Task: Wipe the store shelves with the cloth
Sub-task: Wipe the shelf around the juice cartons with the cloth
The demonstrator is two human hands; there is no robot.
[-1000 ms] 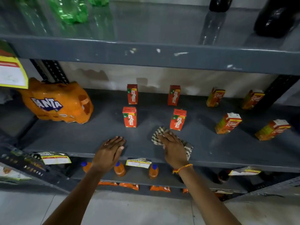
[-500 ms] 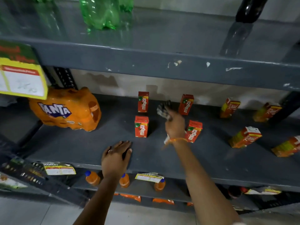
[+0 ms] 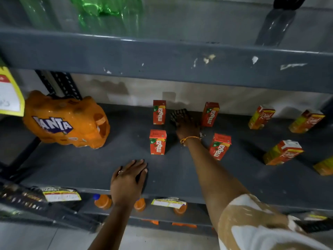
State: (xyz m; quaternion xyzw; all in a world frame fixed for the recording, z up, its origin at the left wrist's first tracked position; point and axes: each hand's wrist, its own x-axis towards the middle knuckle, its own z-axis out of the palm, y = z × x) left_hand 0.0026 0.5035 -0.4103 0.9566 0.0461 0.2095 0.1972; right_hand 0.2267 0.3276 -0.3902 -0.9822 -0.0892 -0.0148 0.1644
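head view, looking down, near shelf (image 3: 86,166)

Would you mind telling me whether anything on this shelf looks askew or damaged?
The front right Maaza carton leans sideways beside the right hand's wrist, and paint is chipped along the upper shelf edge.

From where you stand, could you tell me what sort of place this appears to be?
Most likely a small grocery shop's drinks aisle: grey metal shelving carries spaced Maaza juice cartons, a shrink-wrapped Fanta pack and paper price tags on the shelf edge.
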